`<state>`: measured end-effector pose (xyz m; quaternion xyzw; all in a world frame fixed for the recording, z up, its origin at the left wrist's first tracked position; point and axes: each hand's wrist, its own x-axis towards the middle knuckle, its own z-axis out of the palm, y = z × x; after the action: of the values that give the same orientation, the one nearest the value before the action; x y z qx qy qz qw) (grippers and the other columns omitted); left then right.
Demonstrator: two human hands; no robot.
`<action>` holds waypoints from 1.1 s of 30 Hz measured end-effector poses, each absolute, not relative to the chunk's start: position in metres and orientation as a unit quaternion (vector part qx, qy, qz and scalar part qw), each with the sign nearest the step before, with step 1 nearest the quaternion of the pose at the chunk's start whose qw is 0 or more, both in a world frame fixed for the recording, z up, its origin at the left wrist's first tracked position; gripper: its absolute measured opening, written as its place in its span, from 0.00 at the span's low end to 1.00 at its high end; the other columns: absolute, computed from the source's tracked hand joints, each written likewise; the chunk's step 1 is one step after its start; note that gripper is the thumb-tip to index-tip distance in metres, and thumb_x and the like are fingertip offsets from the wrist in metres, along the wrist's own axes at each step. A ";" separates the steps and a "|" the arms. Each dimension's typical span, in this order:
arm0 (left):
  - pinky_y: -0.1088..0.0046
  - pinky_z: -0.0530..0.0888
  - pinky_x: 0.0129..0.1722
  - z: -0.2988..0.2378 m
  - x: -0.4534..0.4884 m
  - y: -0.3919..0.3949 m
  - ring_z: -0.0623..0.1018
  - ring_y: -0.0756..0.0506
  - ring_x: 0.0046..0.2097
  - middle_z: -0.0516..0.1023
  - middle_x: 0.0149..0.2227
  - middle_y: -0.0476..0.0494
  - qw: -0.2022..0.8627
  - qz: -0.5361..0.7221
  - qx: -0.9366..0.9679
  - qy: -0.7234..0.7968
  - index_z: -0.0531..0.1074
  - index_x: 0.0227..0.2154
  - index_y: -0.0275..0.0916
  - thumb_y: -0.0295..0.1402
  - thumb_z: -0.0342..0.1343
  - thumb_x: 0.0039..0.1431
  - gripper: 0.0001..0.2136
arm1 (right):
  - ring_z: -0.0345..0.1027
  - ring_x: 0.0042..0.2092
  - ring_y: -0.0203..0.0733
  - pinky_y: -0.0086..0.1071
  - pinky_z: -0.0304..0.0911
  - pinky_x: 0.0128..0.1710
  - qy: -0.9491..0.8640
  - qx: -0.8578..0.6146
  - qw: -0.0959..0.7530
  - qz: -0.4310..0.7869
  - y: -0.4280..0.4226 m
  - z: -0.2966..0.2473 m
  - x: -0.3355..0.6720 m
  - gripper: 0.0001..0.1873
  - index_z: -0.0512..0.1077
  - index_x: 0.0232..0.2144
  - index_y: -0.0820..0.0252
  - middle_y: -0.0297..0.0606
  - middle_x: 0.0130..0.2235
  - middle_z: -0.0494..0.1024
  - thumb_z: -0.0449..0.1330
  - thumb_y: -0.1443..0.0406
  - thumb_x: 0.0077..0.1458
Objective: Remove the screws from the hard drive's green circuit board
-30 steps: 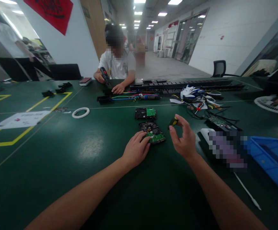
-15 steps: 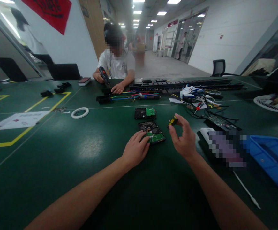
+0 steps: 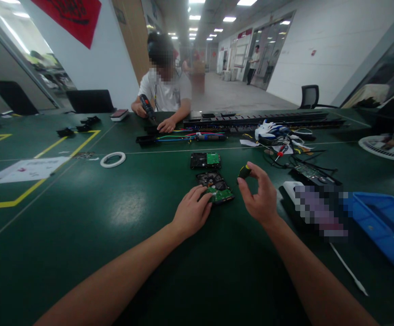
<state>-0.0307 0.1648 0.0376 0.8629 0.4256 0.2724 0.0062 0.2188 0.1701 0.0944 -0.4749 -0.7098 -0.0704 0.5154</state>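
Partly disassembled, a hard drive [image 3: 222,194] with a green circuit board and a dark metal casing lies on the table before me. My left hand [image 3: 192,209] grips its near left corner, fingers bent over the edge and thumb close to the board. Just right of the drive, above the table, my right hand [image 3: 260,192] pinches a small screwdriver [image 3: 244,171] by its yellow and black handle between thumb and fingers. Its thin shaft is hard to make out. Behind lies a second hard drive [image 3: 206,160], flat, with a green board on its right part.
Across the table a person [image 3: 166,90] holds a power drill [image 3: 146,106]. On the right are a blue tray [image 3: 380,226], a circuit board [image 3: 315,174], cables and a red screwdriver [image 3: 281,153]. A white ring [image 3: 113,160] and paper sheet [image 3: 27,169] lie left.
The screwdriver handle has turned a little in my right fingers. My left hand and both drives stay in place. Far off, a walking person has come into fuller view by the doors.
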 end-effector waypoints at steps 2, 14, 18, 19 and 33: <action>0.46 0.75 0.65 0.038 -0.030 0.164 0.69 0.34 0.69 0.72 0.64 0.36 0.006 0.270 0.863 0.427 0.71 0.60 0.43 0.36 0.52 0.74 0.16 | 0.78 0.54 0.52 0.54 0.75 0.57 -0.707 -0.479 0.516 -0.064 0.170 0.094 0.218 0.31 0.62 0.68 0.47 0.43 0.58 0.79 0.62 0.63 0.66; 0.45 0.75 0.64 0.036 -0.031 0.165 0.69 0.33 0.69 0.72 0.64 0.36 0.006 0.268 0.863 0.428 0.71 0.61 0.42 0.36 0.53 0.74 0.17 | 0.78 0.55 0.51 0.52 0.75 0.58 -0.720 -0.471 0.504 -0.069 0.169 0.096 0.219 0.32 0.62 0.69 0.46 0.42 0.59 0.79 0.62 0.64 0.66; 0.45 0.74 0.65 0.037 -0.031 0.164 0.69 0.33 0.69 0.72 0.64 0.35 0.006 0.270 0.864 0.426 0.71 0.61 0.41 0.36 0.52 0.74 0.16 | 0.78 0.55 0.52 0.52 0.75 0.59 -0.710 -0.477 0.512 -0.069 0.170 0.095 0.221 0.31 0.62 0.69 0.47 0.42 0.60 0.79 0.62 0.64 0.66; 0.45 0.74 0.65 0.037 -0.031 0.164 0.69 0.34 0.68 0.72 0.64 0.35 0.006 0.271 0.864 0.425 0.71 0.61 0.41 0.35 0.52 0.74 0.16 | 0.79 0.55 0.52 0.52 0.75 0.58 -0.709 -0.476 0.515 -0.074 0.170 0.095 0.221 0.31 0.63 0.68 0.47 0.42 0.60 0.79 0.63 0.64 0.65; 0.46 0.75 0.64 0.039 -0.030 0.164 0.70 0.34 0.68 0.73 0.63 0.35 0.011 0.278 0.861 0.427 0.72 0.60 0.42 0.35 0.53 0.73 0.16 | 0.78 0.56 0.53 0.53 0.75 0.59 -0.718 -0.472 0.507 -0.059 0.169 0.095 0.218 0.32 0.61 0.69 0.47 0.43 0.61 0.78 0.63 0.63 0.66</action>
<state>-0.0304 0.1641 0.0385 0.8606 0.4265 0.2779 0.0111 0.2185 0.1694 0.0954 -0.4722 -0.7184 -0.0591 0.5074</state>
